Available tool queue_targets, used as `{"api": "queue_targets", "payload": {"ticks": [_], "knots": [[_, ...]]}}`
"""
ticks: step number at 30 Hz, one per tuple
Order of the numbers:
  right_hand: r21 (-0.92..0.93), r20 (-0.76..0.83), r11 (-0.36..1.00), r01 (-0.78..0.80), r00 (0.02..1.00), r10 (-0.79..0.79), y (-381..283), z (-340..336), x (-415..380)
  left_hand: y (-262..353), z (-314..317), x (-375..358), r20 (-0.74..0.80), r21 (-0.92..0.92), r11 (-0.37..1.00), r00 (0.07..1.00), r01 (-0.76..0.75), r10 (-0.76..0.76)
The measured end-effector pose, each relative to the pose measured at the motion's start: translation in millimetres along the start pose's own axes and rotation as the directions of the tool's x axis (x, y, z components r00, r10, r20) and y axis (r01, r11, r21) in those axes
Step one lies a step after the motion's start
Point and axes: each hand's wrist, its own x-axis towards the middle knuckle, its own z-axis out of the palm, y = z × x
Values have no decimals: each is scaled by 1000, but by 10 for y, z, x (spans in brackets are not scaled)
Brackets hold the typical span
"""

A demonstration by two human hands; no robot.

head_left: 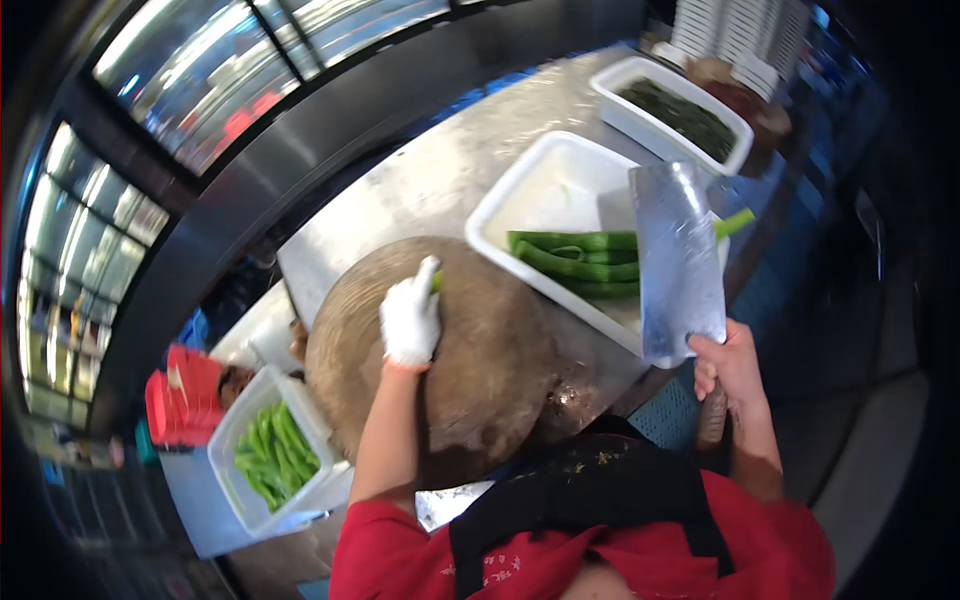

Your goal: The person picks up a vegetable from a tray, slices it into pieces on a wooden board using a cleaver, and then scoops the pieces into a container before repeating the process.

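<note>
My left hand [410, 318] wears a white glove and rests on a round wooden chopping block [490, 350]. Its fingers are closed on a small green piece [437, 283], seemingly pepper, mostly covered by the glove. Bare, my right hand [735, 368] grips the handle of a broad cleaver [682, 270]. The blade is raised over the right side of a white tub [545, 165], apart from the block. Long green peppers [575, 262] lie in that tub, partly behind the blade; one green stem end [735, 222] sticks out past it.
Left of the block stands a clear plastic container [225, 445] of cut green pepper pieces [275, 450], near a red box [185, 395]. A white tub [735, 165] of dark green leafy food sits at the far right. Windows [200, 80] line the back of the metal counter [390, 205].
</note>
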Motion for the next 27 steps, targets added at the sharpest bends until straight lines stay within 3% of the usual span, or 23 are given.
{"api": "queue_targets", "payload": {"ticks": [1, 2, 3, 4, 5, 6, 7, 8, 10, 12, 13, 14, 15, 17, 18, 20, 24, 25, 26, 27], "knots": [[48, -62, 999, 8, 998, -5, -38, -111, -34, -61, -57, -108, -122, -122, 992, 992, -32, 17], [96, -119, 995, 20, 993, -8, -83, -217, -59, -121, -218, -206, -216, -120, 993, 976, -11, -15], [105, -170, 993, 44, 985, -26, -44, -340, -65, -266, -444, -373, -253, -60, 995, 963, 80, -93], [129, -219, 990, 62, 975, -33, -43, -444, -65, -697, -471, -589, -390, -195, 973, 900, 124, -193], [149, -248, 986, 72, 968, -33, -53, -543, -59, -585, -890, -645, -443, -46, 962, 857, 269, -261], [167, -272, 982, 84, 962, -36, -59, -630, -32, -942, -1049, -838, -531, 30, 957, 816, 287, -228], [175, -278, 982, 77, 960, -26, -56, -717, 12, -942, -1341, -857, -354, -95, 827, 758, 554, -548], [181, -284, 979, 89, 958, -34, -48, -799, 55, -1192, -1416, -980, -314, 287, 807, 846, 516, -430], [195, -299, 976, 99, 953, -37, -41, -900, 152, -869, -1353, -640, -310, 437, 780, 889, 447, -336], [207, -280, 975, 79, 960, -19, -76, -970, 225, -172, -1067, 10, -215, 88, 956, 942, 281, -257], [210, -274, 975, 74, 962, -14, -102, -986, 261, -70, -635, 161, -318, -14, 986, 934, 165, -161], [213, -267, 974, 70, 964, -11, -124, -999, 310, 398, -402, 484, -194, -151, 982, 971, 111, -140], [212, -266, 975, 73, 964, -14, -128, -1024, 351, 875, -162, 761, -13, -122, 985, 992, 120, -122], [184, -262, 980, 75, 965, -24, -113, -1109, 424, 1493, 494, 1139, 72, -362, 912, 969, -195, 236], [157, -255, 985, 78, 966, -36, -100, -1149, 461, 1723, 828, 1340, 223, -455, 872, 924, -183, 310], [168, -266, 983, 66, 964, -19, -89, -1245, 466, 1913, 1628, 1434, 351, -228, 934, 871, -276, 343], [175, -244, 982, 69, 969, -24, 32, -1581, 504, 2040, 2273, 1627, 459, -175, 932, 811, -317, 362], [165, -253, 983, 76, 967, -33, 57, -1642, 527, 2063, 2174, 1795, 715, -190, 967, 651, -169, 254], [155, -256, 985, 82, 966, -40, 67, -1689, 542, 2086, 2043, 1908, 899, -152, 988, 414, -15, 144], [164, -248, 984, 69, 968, -27, 41, -1722, 575, 2109, 1910, 1961, 870, -153, 988, 472, -17, 142]]}}
